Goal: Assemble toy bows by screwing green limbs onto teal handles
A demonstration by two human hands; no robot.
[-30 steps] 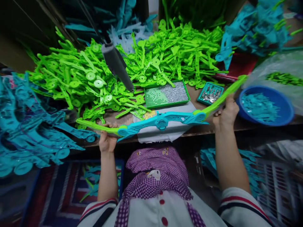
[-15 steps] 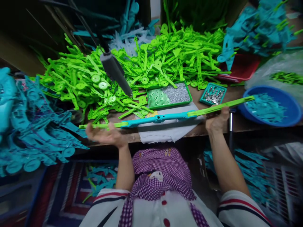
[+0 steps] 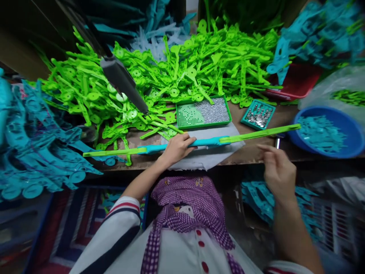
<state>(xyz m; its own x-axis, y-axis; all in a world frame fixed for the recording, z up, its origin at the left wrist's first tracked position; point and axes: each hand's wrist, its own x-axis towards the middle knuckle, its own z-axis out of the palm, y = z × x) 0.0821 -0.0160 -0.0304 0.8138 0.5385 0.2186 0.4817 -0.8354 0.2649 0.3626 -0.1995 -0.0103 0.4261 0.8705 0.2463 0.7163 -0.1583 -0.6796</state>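
A long plastic hanger (image 3: pixel 209 142) with a blue middle and green arms stretches across the front of the bench. My left hand (image 3: pixel 178 148) is closed on its blue middle, covering part of it. The left green arm (image 3: pixel 114 152) sticks out past my wrist, and the right green arm (image 3: pixel 262 134) points toward the blue bowl. Below that right arm, apart from it, my right hand (image 3: pixel 278 167) is closed with its fingers curled; nothing shows in it. Under the hanger lies a white cloth (image 3: pixel 205 161) at the bench edge.
Green arm pieces (image 3: pixel 185 72) are heaped behind. A grey power screwdriver (image 3: pixel 122 82) hangs at left centre. A green tray (image 3: pixel 203 123) holds small metal parts, a teal tray (image 3: pixel 258 114) metal discs. Blue hanger pieces (image 3: pixel 34 148) pile up left; a blue bowl (image 3: pixel 336 150) stands right.
My left hand has moved right from the left green arm to the hanger's blue middle and closed on it. My right hand has come off the right arm, lower and curled.
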